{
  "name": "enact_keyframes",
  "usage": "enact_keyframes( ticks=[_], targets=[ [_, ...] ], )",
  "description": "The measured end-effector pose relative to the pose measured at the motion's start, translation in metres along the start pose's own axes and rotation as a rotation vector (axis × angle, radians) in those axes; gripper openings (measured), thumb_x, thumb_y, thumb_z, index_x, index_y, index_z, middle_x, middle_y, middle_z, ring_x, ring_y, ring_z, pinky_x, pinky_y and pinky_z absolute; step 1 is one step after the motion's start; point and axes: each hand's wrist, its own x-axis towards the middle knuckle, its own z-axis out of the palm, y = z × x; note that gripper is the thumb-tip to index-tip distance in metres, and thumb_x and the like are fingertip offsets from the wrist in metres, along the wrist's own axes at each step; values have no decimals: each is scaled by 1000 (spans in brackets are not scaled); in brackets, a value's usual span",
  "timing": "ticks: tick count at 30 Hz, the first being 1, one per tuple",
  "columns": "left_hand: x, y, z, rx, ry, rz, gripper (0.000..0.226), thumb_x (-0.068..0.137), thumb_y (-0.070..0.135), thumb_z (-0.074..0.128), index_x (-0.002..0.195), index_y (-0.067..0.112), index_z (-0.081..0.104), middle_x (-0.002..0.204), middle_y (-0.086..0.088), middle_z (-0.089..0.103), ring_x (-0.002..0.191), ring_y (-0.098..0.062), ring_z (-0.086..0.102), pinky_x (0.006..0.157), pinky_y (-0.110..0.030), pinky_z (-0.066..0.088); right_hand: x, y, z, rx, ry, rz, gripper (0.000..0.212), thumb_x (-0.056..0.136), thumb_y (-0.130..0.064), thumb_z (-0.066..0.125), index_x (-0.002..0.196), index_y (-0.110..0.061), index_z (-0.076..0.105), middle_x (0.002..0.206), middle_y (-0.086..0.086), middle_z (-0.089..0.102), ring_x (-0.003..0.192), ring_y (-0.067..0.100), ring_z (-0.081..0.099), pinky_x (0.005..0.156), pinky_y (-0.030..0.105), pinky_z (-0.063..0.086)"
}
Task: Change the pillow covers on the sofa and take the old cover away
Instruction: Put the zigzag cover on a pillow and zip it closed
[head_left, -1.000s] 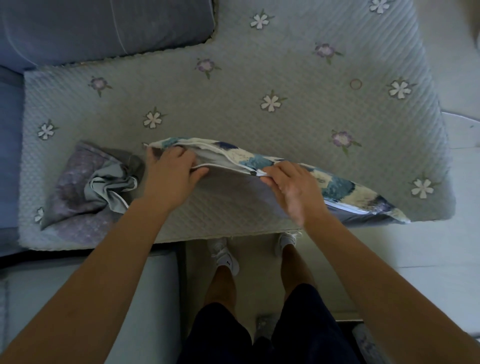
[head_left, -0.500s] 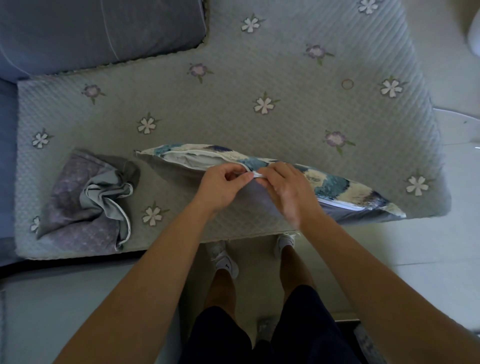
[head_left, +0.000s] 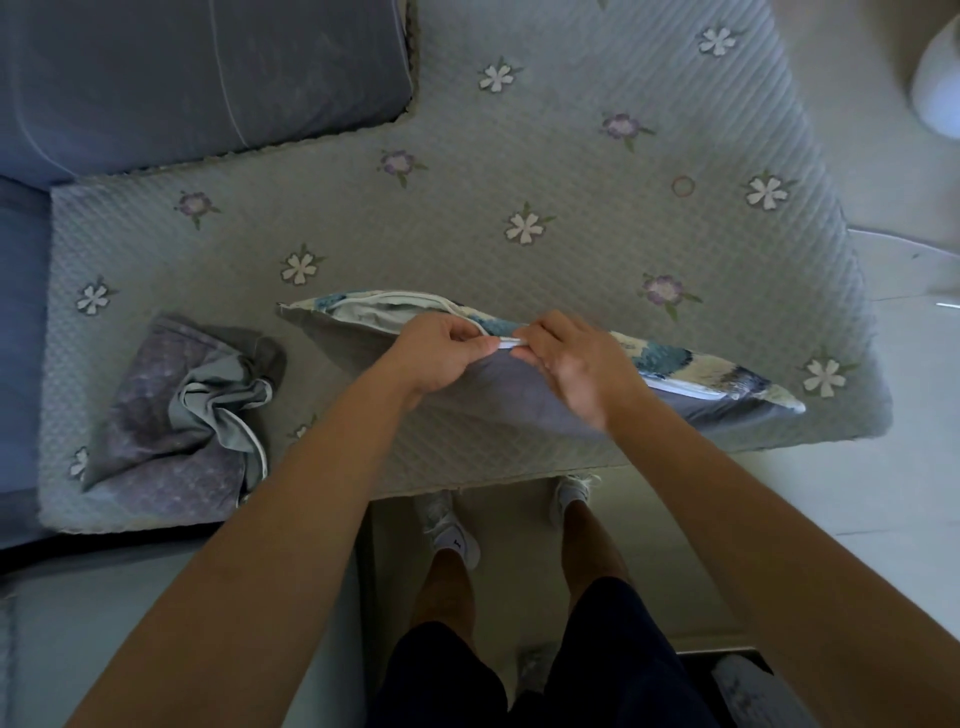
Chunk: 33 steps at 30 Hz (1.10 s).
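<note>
A pillow in a blue, cream and green patterned cover (head_left: 691, 366) stands on edge on the quilted sofa seat (head_left: 571, 156), its zipper edge up. The left part of the opening gapes, showing white lining (head_left: 379, 314). My left hand (head_left: 441, 353) and my right hand (head_left: 576, 358) meet at the middle of the edge, each pinching the white zipper seam. The old cover (head_left: 176, 410), a crumpled purple-grey cloth, lies on the seat to the left, apart from both hands.
A blue-grey back cushion (head_left: 197, 78) fills the top left. The sofa's front edge (head_left: 519, 478) runs just below the pillow, with my feet on the pale tiled floor (head_left: 893, 493). A white rounded object (head_left: 940, 83) sits at the top right.
My left hand moved from the pillow's left corner rightward along the edge to meet my right hand at the zipper. The old cover has not moved.
</note>
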Motion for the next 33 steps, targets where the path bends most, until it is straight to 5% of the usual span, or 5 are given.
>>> enact_keyframes(
  ticks=[6,15,18,23,33],
  targets=[
    [-5,-28,-58,178,177,-58,19,92,27,65,87,10,74,83,-7,66,77,-15,56,70,-28,42,-17,22,-7,-69,46,43,31,101,-30,46,99,-8,68,90,12,63,78,35,62,59,40,53],
    [-24,-45,-55,137,358,15,26,93,23,65,82,1,73,62,-6,55,53,-5,42,48,-14,31,12,-43,2,-65,-65,64,52,96,-52,50,129,-13,59,112,7,62,98,27,58,84,40,47],
    [-29,-49,-56,162,377,26,27,92,20,66,79,-3,72,60,-6,52,47,-2,42,48,-13,32,38,-68,25,-71,-38,-8,34,92,-39,62,115,-15,68,100,8,65,88,30,62,74,39,49],
    [-36,-66,-81,209,486,-1,26,91,26,66,99,4,76,98,-13,74,94,-23,66,85,-35,49,46,-59,30,-107,42,-5,15,94,-26,64,103,-16,71,90,7,65,77,29,61,63,37,50],
    [-53,-85,-49,199,855,104,22,87,27,71,102,12,77,96,-6,75,84,-17,68,81,-28,51,39,-70,34,-62,91,-26,15,95,-23,63,101,-12,71,90,7,63,75,27,62,54,37,50]
  ],
)
